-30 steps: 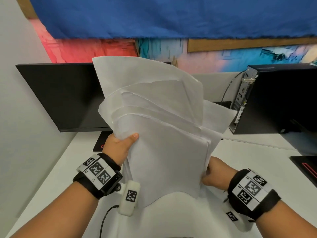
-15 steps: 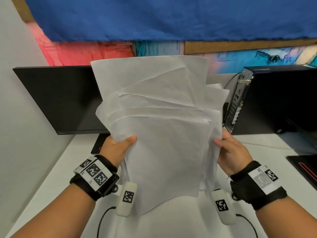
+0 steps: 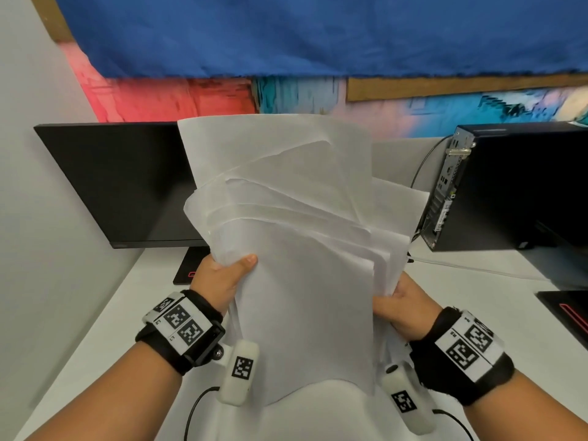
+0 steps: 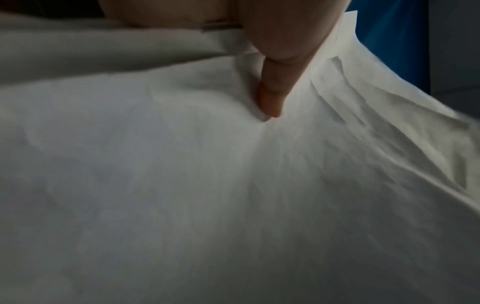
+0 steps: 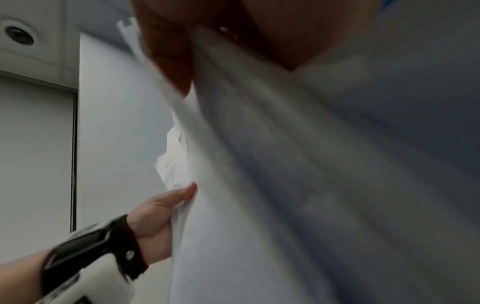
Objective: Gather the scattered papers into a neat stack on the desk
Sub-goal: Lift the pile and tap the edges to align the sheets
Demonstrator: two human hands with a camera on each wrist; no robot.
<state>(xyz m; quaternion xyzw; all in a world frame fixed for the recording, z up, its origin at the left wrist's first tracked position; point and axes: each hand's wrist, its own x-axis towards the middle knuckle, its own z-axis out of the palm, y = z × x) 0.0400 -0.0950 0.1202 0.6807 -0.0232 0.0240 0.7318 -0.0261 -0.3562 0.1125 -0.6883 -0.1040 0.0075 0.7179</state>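
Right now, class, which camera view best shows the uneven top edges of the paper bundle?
The head view: the papers fan out with staggered top edges. The left wrist view shows only a thumb pressing a sheet; the right wrist view shows blurred side edges.

left hand [image 3: 219, 278] fingers behind papers [image 3: 296, 249], monitor [image 3: 121, 183] partly covered

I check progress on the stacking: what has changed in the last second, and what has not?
The right hand rose along the right edge of the papers, then came back down low and grips it there. The left hand stayed gripping the left edge; the sheets remain uneven.
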